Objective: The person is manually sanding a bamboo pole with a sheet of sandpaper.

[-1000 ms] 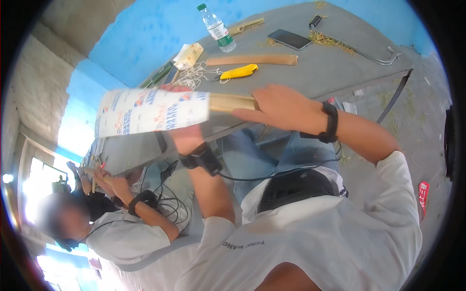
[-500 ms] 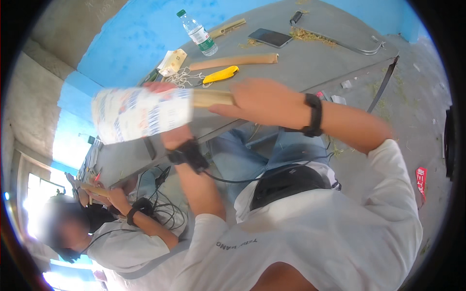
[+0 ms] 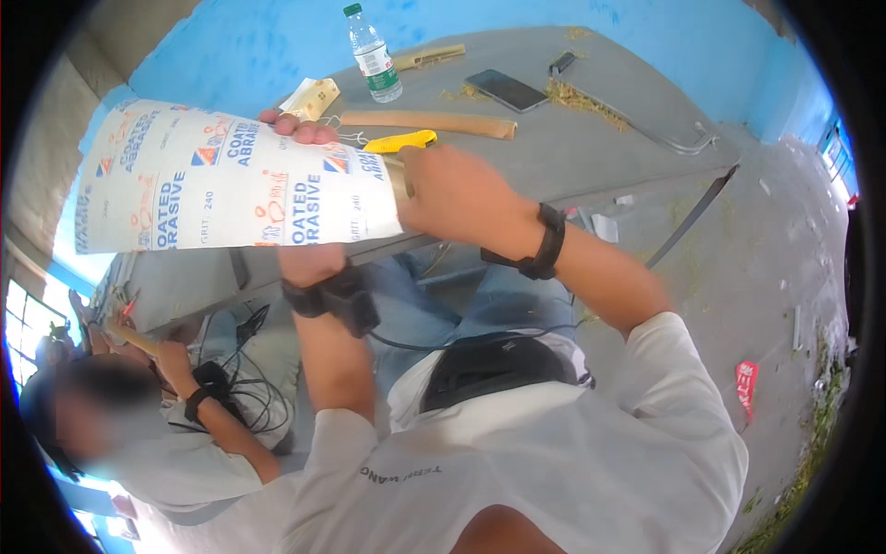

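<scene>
A large white sheet of sandpaper, printed side up, is spread above the near edge of the grey table. My left hand holds it from behind; only fingertips show over its top edge, and the wrist with a black band comes out below. My right hand grips the sheet's right edge together with the end of a tan wooden strip; most of the strip is hidden.
On the table lie a long wooden strip, a yellow cutter, a water bottle, a dark phone, a small box and a metal bar. Another person sits at lower left.
The sheet has been unrolled and now looks larger and flatter, and both hands sit slightly lower in the picture. The view has shifted a little.
</scene>
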Demonstrator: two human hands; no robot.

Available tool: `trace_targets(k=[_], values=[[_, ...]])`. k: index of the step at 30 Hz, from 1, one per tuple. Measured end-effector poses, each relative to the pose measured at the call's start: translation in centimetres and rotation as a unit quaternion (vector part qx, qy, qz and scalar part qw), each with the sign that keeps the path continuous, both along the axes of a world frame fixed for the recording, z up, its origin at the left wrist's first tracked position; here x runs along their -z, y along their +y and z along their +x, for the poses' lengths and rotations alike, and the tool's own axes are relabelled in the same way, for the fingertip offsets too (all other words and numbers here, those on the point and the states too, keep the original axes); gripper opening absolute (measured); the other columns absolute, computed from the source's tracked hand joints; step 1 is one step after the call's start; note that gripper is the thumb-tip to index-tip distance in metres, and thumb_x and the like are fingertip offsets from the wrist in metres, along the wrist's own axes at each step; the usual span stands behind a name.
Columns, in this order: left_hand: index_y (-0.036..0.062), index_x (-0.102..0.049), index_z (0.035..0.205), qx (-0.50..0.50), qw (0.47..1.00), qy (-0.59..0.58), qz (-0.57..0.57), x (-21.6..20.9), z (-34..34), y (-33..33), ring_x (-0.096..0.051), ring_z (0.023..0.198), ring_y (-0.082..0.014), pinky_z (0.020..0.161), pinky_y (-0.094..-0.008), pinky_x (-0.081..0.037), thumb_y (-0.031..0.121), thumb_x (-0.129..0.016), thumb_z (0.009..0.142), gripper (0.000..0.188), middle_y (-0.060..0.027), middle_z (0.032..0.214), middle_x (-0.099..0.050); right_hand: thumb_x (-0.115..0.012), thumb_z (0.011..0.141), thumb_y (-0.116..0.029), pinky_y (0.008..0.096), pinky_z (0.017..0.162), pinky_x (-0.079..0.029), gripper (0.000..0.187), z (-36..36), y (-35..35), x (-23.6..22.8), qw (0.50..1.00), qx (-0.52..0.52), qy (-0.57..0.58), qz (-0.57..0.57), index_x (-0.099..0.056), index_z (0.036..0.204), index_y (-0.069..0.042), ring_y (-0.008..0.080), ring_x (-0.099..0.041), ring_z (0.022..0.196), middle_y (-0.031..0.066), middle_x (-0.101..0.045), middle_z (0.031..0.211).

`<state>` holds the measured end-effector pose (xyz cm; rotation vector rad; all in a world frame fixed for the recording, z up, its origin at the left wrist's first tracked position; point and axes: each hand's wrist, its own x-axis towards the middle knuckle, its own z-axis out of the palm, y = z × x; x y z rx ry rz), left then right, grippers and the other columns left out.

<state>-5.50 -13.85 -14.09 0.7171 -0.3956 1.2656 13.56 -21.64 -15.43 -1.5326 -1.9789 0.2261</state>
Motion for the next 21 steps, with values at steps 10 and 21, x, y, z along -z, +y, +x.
trace_targets(k=[10, 21], values=[[0.0038, -0.06, 0.125, 0.031, 0.994, -0.04, -0.095, 1.5, 0.1, -1.8, -0.058, 0.104, -0.0267, 0.099, -0.0454, -0.047, 0.039, -0.053, 0.104, 0.042, -0.0091, 0.112, -0.063, -0.069, 0.086, -0.042, 0.0499, 0.075, -0.059, 0.045, 0.1, -0.9, -0.2, 0.998, 0.003, -0.055, -0.036, -0.074, 0.089, 0.003, 0.0406, -0.072, 0.081, 0.0242, -0.072, 0.082], [0.0015, -0.052, 0.141, -0.051, 0.994, 0.044, 0.085, 0.4, -1.5, 6.2, -0.059, 0.122, -0.0303, 0.114, -0.0467, -0.045, 0.048, -0.041, 0.107, 0.058, -0.0139, 0.132, -0.062, -0.077, 0.081, -0.055, 0.0462, 0.073, -0.056, 0.063, 1.7, 3.2, 0.5, 0.999, 0.0, 0.029, 0.024, -0.072, 0.101, 0.004, 0.0378, -0.072, 0.078, 0.0242, -0.071, 0.081]])
